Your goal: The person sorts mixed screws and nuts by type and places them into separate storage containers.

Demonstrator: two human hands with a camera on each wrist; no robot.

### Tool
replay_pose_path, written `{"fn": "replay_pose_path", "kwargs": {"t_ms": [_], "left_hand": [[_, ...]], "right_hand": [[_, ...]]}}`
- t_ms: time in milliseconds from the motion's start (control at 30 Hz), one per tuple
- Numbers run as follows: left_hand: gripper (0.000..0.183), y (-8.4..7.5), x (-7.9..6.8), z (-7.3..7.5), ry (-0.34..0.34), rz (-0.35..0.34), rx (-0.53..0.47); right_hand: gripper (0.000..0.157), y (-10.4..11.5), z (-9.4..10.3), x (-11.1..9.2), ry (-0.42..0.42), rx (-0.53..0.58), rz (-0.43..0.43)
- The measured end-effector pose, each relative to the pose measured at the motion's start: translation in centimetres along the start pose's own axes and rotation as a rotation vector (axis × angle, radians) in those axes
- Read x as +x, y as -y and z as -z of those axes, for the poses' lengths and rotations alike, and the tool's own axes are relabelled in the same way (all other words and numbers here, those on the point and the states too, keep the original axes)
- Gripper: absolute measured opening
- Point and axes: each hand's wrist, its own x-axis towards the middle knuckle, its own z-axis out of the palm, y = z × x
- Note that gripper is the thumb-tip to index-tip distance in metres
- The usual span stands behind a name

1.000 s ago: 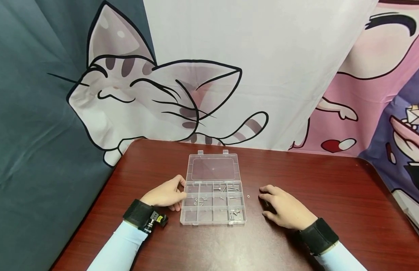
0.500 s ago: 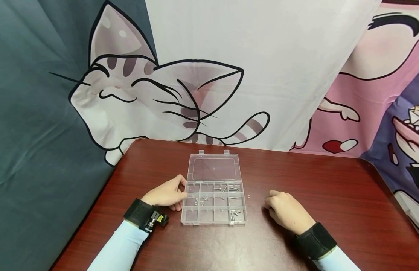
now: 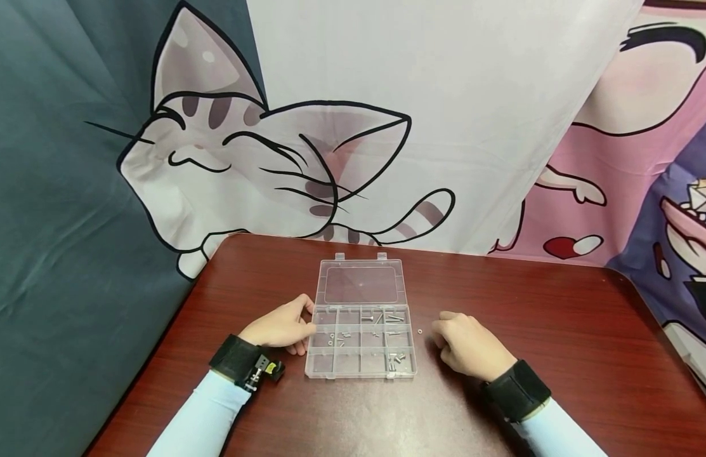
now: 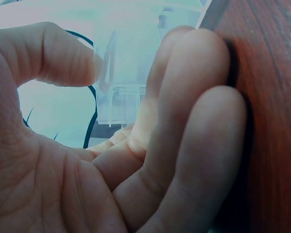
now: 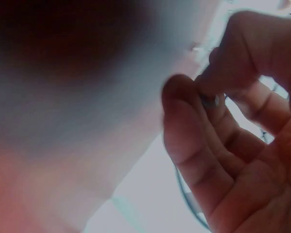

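A clear plastic compartment box lies on the table with its lid laid back. My left hand holds the box at its left side; in the left wrist view the thumb meets the wall and the other fingers curl beside it. Several screws and small nuts lie in the compartments. To the right of the box, my right hand is raised a little with curled fingers. Thumb and fingertips pinch a small metal piece, mostly hidden.
One small ring-shaped nut lies on the brown table, between the box and the right hand. Behind the table's far edge hangs a printed cloth with a cat drawing.
My right hand's spread fingers have closed together over the table and lifted the small piece; the hand has since moved left toward the box. The left hand stays at the box.
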Motion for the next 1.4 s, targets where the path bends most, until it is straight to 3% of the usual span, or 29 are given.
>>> {"fn": "replay_pose_path", "kwargs": {"t_ms": [233,633,967,1133,1233,1267,1300,1400], "left_hand": [[0.038,-0.1,-0.1,0.0,0.000,-0.001,0.002],[0.036,0.0,0.0,0.0,-0.003,-0.011,0.013],[0.037,0.1,0.0,0.2,0.018,-0.034,-0.008],[0.049,0.2,-0.1,0.3,0.020,-0.055,0.001],[0.042,0.2,-0.1,0.3,0.022,-0.045,-0.002],[0.039,0.2,-0.1,0.3,0.022,-0.043,-0.002],[0.037,0.1,-0.1,0.3,0.023,-0.044,-0.003],[0.036,0.1,0.0,0.2,0.020,-0.050,0.007]], "right_hand": [[0.030,2.7,0.8,4.4,-0.073,0.024,0.148],[0.023,8.7,0.1,11.1,0.029,0.051,0.307],[0.020,11.9,-0.8,13.9,0.055,0.103,0.373],[0.020,12.4,-1.0,14.3,0.068,0.123,0.360],[0.015,12.3,-1.3,14.3,0.077,0.081,0.365],[0.020,12.3,-1.3,14.1,0.088,0.059,0.369],[0.035,12.2,-1.4,13.9,0.108,0.034,0.368],[0.097,11.8,-1.7,13.0,0.171,-0.010,0.351]]}}
